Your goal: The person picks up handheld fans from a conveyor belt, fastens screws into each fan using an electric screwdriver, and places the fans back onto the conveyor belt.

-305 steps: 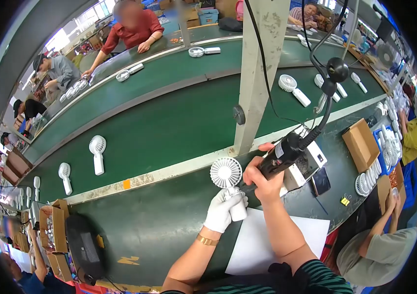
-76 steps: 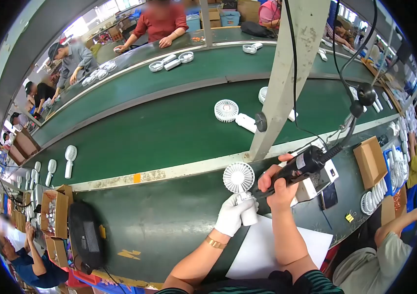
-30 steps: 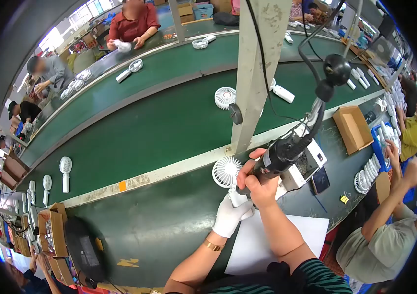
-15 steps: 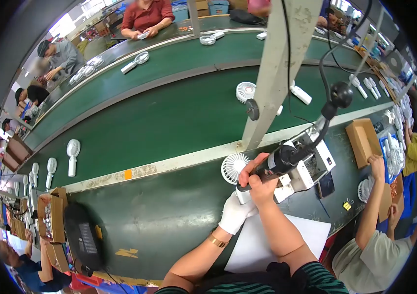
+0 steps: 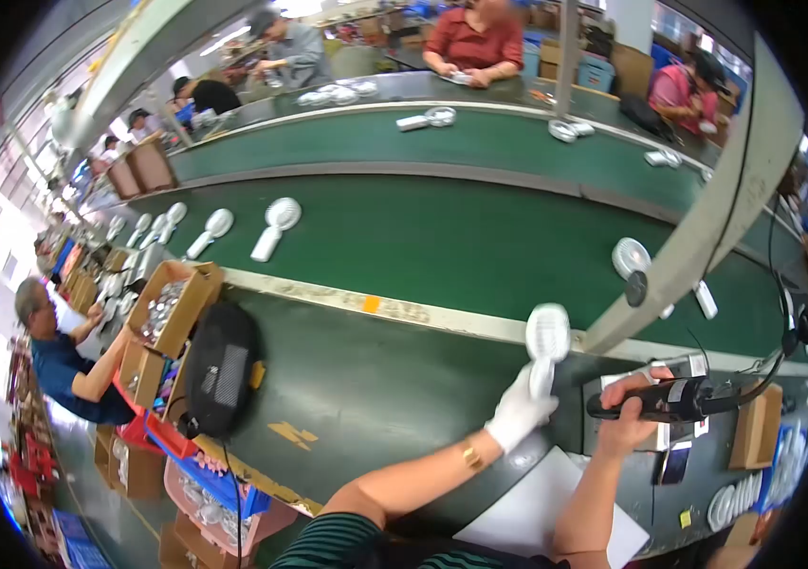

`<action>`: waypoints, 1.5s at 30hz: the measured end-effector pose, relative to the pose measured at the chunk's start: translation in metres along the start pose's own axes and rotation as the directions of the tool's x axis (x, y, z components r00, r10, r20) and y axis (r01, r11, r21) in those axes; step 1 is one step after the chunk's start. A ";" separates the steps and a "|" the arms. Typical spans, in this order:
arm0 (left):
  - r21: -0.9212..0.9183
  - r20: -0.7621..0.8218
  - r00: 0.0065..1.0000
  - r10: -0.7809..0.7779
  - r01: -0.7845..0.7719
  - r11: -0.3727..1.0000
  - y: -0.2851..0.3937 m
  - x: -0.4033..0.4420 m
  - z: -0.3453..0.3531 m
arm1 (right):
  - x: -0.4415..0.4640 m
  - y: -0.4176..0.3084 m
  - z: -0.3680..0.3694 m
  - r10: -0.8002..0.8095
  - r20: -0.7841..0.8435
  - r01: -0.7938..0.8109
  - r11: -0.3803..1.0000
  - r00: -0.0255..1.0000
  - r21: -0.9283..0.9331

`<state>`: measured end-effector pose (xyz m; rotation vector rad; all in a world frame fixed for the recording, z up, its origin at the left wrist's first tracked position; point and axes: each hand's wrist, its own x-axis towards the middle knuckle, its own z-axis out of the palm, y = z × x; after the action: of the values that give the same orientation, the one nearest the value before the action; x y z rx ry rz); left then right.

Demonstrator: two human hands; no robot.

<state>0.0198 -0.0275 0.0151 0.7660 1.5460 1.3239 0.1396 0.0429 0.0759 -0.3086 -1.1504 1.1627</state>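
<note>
A white handheld fan (image 5: 548, 332) stands out from my gloved left hand (image 5: 521, 414), whose fingers are wrapped round its handle near the belt's metal rail. To the right, my bare right hand (image 5: 628, 411) grips a black power screwdriver (image 5: 671, 401), held roughly level with its tip pointing left. The tool is apart from the fan. Beneath and behind the tool sits a white and grey fixture (image 5: 594, 417), partly hidden. A white sheet (image 5: 541, 507) lies on the bench below my hands.
White fans (image 5: 282, 214) lie on the green belt (image 5: 376, 228). A slanted post (image 5: 707, 237) rises right of the fan. A black case (image 5: 224, 370) and parts boxes (image 5: 197, 302) are at the left. A phone (image 5: 676, 463) and cardboard box (image 5: 758, 427) are at the right. Co-workers sit around.
The view has swung left. My left hand has lifted the fan away from the screwdriver, and the fan's head has turned. The screwdriver is now apart from it, still in my right hand.
</note>
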 end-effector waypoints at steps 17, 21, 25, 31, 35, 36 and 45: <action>0.596 0.370 0.764 0.529 -0.631 0.496 -0.009 0.007 0.015 | 0.008 -0.002 0.005 0.173 0.031 -0.150 0.922 0.984 -0.357; 0.454 0.321 0.742 0.588 -0.666 0.592 -0.010 0.012 0.012 | 0.005 0.003 0.003 0.229 0.089 -0.199 0.945 0.969 -0.261; 0.396 0.339 0.734 0.588 -0.679 0.618 -0.015 0.014 0.011 | 0.002 0.000 0.008 0.268 0.138 -0.226 0.939 0.954 -0.260; 0.414 0.363 0.721 0.591 -0.693 0.590 -0.012 0.013 0.011 | 0.012 -0.019 0.010 0.281 0.124 -0.203 0.878 0.952 -0.434; 0.412 0.360 0.733 0.577 -0.680 0.607 -0.014 0.014 0.012 | 0.016 -0.021 0.000 0.304 0.068 -0.235 0.842 0.950 -0.486; 0.411 0.360 0.734 0.576 -0.679 0.608 -0.015 0.015 0.012 | 0.018 -0.015 -0.007 0.288 0.089 -0.213 0.851 0.953 -0.479; 0.400 0.256 0.793 0.552 -0.607 0.687 -0.005 0.007 0.012 | 0.015 -0.013 -0.009 0.333 0.098 -0.249 0.843 0.938 -0.477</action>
<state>0.0288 -0.0174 0.0085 1.7351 1.6054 1.3107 0.1530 0.0535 0.0894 -0.7820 -1.5780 1.1866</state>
